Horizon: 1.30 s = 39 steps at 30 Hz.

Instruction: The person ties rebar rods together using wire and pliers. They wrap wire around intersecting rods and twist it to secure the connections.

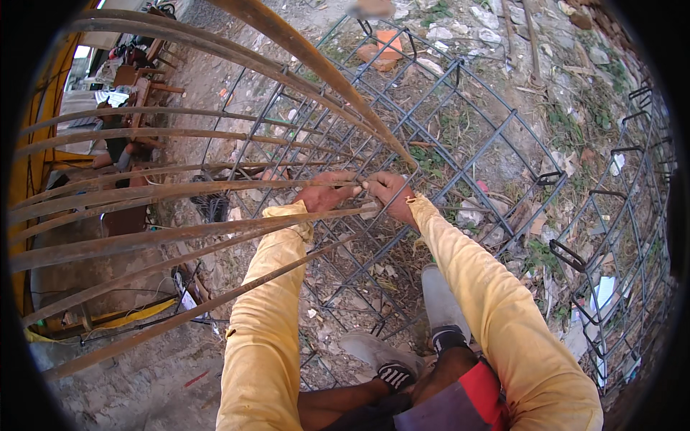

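My left hand [326,194] and my right hand [391,195] meet at a crossing in a steel rebar mesh [474,156]. Thumb and fingers of each are pinched together on the bars there, the fingertips nearly touching. Any thin tie wire between them is too small to make out. Long rusty rebars [161,189] run in from the left; some pass over my left forearm, and their ends come down around my hands. A thicker rusty bar [323,70] slants from the top to a point just beyond my right hand.
A second rebar panel with bent hooks [606,237] stands at right. Bricks [389,44], stones [471,211] and weeds litter the ground. My grey shoes [444,296] are close to the mesh. Wooden furniture [141,91] and a partly visible seated person [116,143] are at upper left.
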{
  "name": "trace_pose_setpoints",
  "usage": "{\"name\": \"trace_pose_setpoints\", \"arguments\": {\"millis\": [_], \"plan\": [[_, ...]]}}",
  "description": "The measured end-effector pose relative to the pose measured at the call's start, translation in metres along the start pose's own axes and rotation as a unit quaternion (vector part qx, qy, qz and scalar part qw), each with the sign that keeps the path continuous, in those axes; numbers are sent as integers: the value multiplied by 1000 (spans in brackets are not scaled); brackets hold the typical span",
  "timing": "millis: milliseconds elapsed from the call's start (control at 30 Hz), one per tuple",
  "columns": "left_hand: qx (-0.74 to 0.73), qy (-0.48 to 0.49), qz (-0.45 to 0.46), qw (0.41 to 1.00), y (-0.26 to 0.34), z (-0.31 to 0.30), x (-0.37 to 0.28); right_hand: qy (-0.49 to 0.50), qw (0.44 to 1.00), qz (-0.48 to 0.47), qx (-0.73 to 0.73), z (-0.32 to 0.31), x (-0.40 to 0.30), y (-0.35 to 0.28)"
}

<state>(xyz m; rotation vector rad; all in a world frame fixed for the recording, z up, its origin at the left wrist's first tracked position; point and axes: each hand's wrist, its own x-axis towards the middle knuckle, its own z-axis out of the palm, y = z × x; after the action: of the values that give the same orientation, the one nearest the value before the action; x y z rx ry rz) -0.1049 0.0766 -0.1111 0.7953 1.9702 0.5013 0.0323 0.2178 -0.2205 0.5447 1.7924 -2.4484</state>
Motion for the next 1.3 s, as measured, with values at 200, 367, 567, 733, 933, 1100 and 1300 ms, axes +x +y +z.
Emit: {"name": "trace_pose_setpoints", "arguments": {"millis": [200, 367, 567, 733, 933, 1100, 1300], "plan": [[10, -6, 17, 1000, 1, -1, 2, -12, 995, 73, 67, -9, 21, 14], [65, 22, 29, 997, -7, -1, 3, 25, 998, 16, -59, -7, 9, -2], [90, 65, 43, 993, -27, 5, 9, 39, 956, -191, -217, -8, 3, 6], [-12, 13, 17, 1000, 3, 3, 1, 12, 909, -250, -334, -23, 14, 5], [-38, 10, 40, 998, 7, -1, -7, -23, 893, -315, -322, -24, 15, 7], [39, 23, -12, 999, 18, -2, -7, -27, 929, -271, -250, -19, 10, 13], [34, 29, 8, 999, -2, -1, -1, -17, 963, -182, -199, -8, 4, 15]]}}
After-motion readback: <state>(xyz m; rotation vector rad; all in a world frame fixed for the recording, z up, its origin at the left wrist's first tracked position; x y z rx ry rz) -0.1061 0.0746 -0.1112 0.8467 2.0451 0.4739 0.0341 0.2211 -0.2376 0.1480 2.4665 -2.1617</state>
